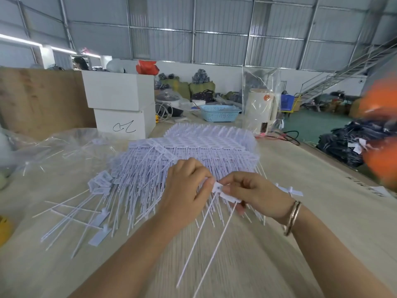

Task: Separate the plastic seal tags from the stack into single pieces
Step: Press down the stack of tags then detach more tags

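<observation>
I see my left hand (187, 186) and right hand (255, 194) both pinching joined white plastic seal tags (223, 193) between curled fingers. Their long tails hang toward me over the pale wooden counter (300, 211), just before the big white tag stack (193, 151).

I'm in a warehouse: corrugated metal walls (214, 29), a steel staircase (335, 78), stacked white boxes (120, 104), bundled goods (348, 145) and my long worktable (279, 211).

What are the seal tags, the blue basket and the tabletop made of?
Seal tags: white plastic, matte, likely moulded; thin tails flex. Blue basket: plastic, with perforated lattice walls. Tabletop: looks like pale wood or plywood with visible grain; a printed laminate cannot be ruled out.
</observation>
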The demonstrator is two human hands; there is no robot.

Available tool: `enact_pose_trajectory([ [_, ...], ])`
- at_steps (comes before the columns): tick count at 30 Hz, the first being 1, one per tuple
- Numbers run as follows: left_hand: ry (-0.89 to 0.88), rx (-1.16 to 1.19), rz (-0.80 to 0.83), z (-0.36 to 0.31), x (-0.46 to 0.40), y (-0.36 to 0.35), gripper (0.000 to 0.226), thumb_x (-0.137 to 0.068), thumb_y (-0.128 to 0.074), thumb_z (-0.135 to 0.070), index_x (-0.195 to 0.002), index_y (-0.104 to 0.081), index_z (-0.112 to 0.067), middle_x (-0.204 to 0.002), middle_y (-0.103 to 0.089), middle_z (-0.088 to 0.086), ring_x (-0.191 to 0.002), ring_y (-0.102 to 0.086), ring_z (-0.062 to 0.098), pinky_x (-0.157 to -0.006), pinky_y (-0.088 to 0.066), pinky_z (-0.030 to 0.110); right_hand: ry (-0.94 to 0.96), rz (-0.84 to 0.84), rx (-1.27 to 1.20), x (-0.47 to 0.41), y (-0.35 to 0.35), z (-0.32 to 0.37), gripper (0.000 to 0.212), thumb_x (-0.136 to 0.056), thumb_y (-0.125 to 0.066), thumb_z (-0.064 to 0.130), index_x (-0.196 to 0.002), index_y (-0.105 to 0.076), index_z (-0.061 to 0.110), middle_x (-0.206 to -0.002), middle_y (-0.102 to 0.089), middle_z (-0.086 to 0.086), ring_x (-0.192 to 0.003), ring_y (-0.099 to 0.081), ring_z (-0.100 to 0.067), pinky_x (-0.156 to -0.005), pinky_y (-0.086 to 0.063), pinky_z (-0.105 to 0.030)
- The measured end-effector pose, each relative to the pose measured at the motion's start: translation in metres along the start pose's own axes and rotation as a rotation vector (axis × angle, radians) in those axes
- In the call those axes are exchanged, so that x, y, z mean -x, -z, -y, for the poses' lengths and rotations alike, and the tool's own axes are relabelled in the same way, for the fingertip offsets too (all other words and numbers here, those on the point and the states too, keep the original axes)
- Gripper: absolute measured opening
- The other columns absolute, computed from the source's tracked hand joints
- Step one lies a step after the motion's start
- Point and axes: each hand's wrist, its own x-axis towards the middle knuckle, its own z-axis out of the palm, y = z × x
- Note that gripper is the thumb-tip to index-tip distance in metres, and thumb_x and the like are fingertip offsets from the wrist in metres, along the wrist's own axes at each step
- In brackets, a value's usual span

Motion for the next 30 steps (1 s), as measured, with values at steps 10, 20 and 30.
enact_pose_trajectory([
  [10, 0.252, 0.343, 0.118, -0.006, -0.003, 0.002, 0.027, -0.082, -0.055, -0.041, -0.063, -0.055, -0.022, -0.057, -0.044, -0.012, -0.064, -0.044, 0.001, -0.08, -0.033, 0.04, 0.018, 0.047, 0.055, 0.003, -0.011, 0.006, 0.025, -0.092, -0.058, 0.02, -0.069, -0.068, 0.021, -0.052, -0.051, 0.009, -0.047, -0.046, -0.011, -0.055, -0.039, -0.023],
  [20, 0.551, 0.738, 0.23, 0.001, -0.001, -0.001, 0.032, -0.095, -0.052, -0.021, -0.063, -0.049, -0.017, -0.063, -0.037, 0.0, -0.062, -0.036, 0.012, -0.057, -0.025, 0.02, 0.362, -0.26, 0.635, -0.003, -0.022, -0.002, 0.049, -0.093, -0.059, 0.019, -0.054, -0.031, 0.032, -0.048, -0.032, 0.01, -0.046, -0.035, -0.006, -0.051, -0.026, -0.018],
  [30, 0.486, 0.664, 0.359, 0.004, 0.0, 0.003, 0.031, -0.087, -0.055, -0.038, -0.06, -0.057, -0.024, -0.061, -0.048, 0.002, -0.062, -0.045, 0.013, -0.061, -0.03, 0.026, 0.023, -0.083, 0.064, -0.004, -0.021, -0.007, 0.026, -0.092, -0.056, 0.013, -0.07, -0.069, 0.011, -0.052, -0.06, 0.0, -0.048, -0.054, -0.02, -0.049, -0.045, -0.024],
])
